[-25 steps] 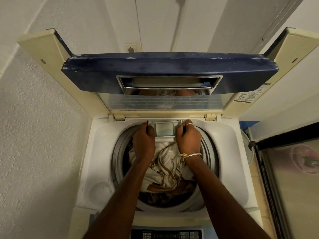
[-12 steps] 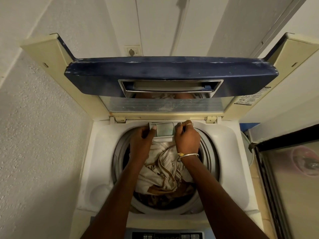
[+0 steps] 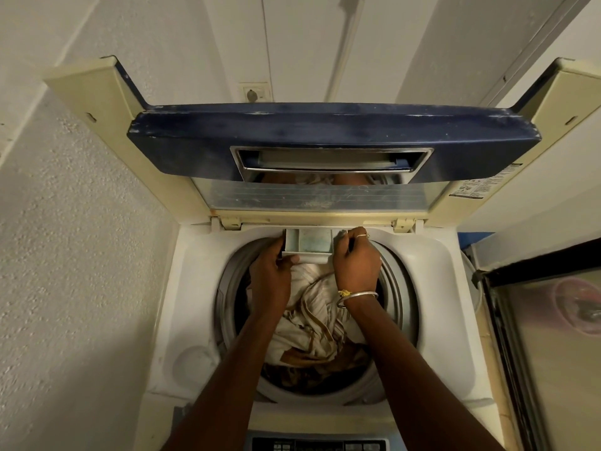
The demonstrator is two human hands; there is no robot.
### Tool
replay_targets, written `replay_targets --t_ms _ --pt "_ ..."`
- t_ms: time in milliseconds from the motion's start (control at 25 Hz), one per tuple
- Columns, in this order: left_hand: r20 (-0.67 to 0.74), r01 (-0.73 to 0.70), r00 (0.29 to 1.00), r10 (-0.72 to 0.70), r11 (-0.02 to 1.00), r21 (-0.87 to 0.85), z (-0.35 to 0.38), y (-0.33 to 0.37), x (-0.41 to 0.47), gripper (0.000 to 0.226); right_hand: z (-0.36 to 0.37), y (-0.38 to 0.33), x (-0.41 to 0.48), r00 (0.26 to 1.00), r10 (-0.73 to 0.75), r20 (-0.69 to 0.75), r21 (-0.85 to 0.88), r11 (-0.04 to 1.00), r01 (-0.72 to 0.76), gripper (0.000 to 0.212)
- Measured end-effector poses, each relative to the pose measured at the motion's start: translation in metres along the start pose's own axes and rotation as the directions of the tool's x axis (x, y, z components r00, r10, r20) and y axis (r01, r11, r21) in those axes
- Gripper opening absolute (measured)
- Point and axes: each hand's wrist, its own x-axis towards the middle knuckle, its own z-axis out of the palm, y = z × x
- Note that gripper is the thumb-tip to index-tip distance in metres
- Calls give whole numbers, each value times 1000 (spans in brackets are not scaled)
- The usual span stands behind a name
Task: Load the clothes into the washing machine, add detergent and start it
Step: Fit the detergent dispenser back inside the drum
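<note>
At the drum's far rim, the detergent drawer (image 3: 308, 243) is gripped on both short sides by left hand (image 3: 270, 278) and right hand (image 3: 356, 262), long axis crosswise, clothes (image 3: 312, 323) below.

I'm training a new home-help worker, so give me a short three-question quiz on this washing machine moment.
1. True or false: the lid is raised.
2. What do the left hand and right hand hold between them? A) bottle B) detergent drawer C) sock
3. What already lies in the drum?

Key: 1 true. 2 B, one hand at each side of it. 3 Clothes, striped beige fabric on top.
</note>
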Motion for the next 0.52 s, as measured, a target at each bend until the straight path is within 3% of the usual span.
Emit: replay_targets --t_ms 120,240,360,520 --pt "-39 29 999 -31 999 -44 -4 -1 4 29 -1 4 1 998 37 46 77 996 -41 22" --pt "-80 65 994 -70 996 -61 -6 -1 5 32 -10 18 -3 982 13 190 250 966 -61 28" --pt "-132 67 988 -74 996 -59 -2 -3 5 32 -17 37 -8 956 -16 293 220 974 -51 45" --pt "-179 80 980 -86 996 -38 5 2 8 27 -18 42 3 982 86 167 139 984 -110 40"
